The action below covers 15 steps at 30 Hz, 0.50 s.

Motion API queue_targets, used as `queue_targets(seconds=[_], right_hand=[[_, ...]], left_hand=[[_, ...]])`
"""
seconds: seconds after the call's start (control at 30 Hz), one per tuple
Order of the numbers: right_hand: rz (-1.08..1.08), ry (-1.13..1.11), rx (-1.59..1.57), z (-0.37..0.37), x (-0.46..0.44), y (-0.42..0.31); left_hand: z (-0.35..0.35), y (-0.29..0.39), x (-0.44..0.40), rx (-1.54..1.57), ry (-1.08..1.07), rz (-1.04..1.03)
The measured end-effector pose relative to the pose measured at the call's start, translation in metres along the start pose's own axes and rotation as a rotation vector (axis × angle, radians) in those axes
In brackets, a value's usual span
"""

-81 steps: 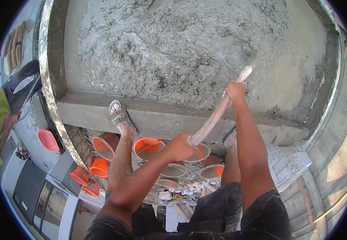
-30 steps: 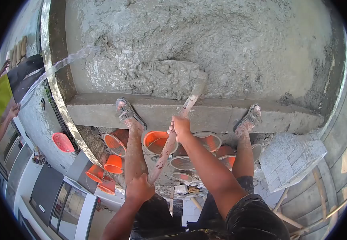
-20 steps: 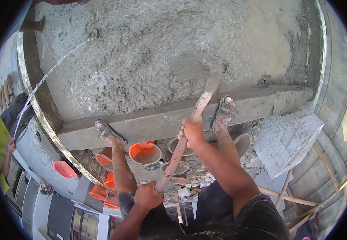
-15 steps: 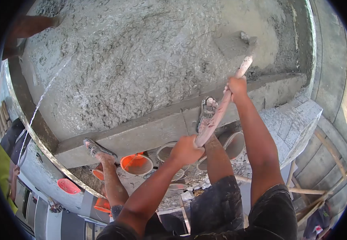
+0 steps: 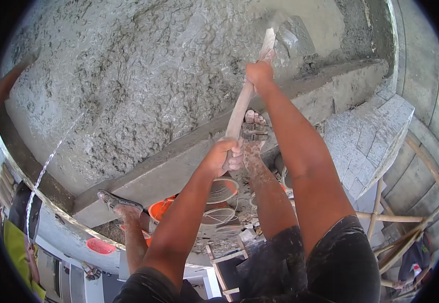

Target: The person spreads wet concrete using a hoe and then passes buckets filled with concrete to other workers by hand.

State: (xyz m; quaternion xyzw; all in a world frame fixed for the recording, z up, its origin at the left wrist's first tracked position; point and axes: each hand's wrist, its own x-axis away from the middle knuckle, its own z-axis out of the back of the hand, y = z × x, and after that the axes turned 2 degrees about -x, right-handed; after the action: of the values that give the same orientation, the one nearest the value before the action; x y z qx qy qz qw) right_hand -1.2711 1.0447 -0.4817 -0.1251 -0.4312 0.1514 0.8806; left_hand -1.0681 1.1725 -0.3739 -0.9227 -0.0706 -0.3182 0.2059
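My left hand [image 5: 224, 157] is closed around the lower end of a hoe's pale wooden handle [image 5: 240, 109]. Farther up, my right hand [image 5: 260, 74] grips the same handle near its head. The handle slants up and away over a concrete ledge [image 5: 138, 177]. At its far end the hoe's head is blurred and coated in grey, so its shape is hard to make out. It is at the wet concrete [image 5: 143, 76], beside a smooth, shiny patch [image 5: 295, 38].
My sandalled feet rest on the ledge. Several buckets [image 5: 163, 208] stand below it. A white twisted string [image 5: 45, 171] runs to the left edge. Another person's limb [image 5: 12, 83] reaches over the concrete; someone in a yellow-green top [image 5: 16, 247] is at lower left. Bamboo poles [image 5: 396, 218] are at right.
Both hands have moved left and away from me with the hoe, its head shifting left through the wet concrete. A smooth patch now shows to its right. The other person's limb has shifted lower.
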Motion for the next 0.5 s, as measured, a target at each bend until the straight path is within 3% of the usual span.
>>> queue_targets(seconds=[0.13, 0.2, 0.4, 0.5], right_hand=[[0.029, -0.039, 0.149, -0.060, 0.142, -0.012], [0.051, -0.043, 0.261, -0.101, 0.215, -0.012], [-0.011, -0.360, 0.122, -0.196, 0.414, -0.006], [-0.025, -0.484, 0.110, -0.232, 0.504, -0.005]], left_hand=[[0.025, -0.020, 0.136, -0.093, 0.153, -0.037], [0.058, -0.041, 0.208, 0.039, 0.142, -0.033], [0.092, -0.100, 0.416, 0.144, 0.294, -0.109], [0.114, -0.145, 0.493, 0.304, 0.162, -0.150]])
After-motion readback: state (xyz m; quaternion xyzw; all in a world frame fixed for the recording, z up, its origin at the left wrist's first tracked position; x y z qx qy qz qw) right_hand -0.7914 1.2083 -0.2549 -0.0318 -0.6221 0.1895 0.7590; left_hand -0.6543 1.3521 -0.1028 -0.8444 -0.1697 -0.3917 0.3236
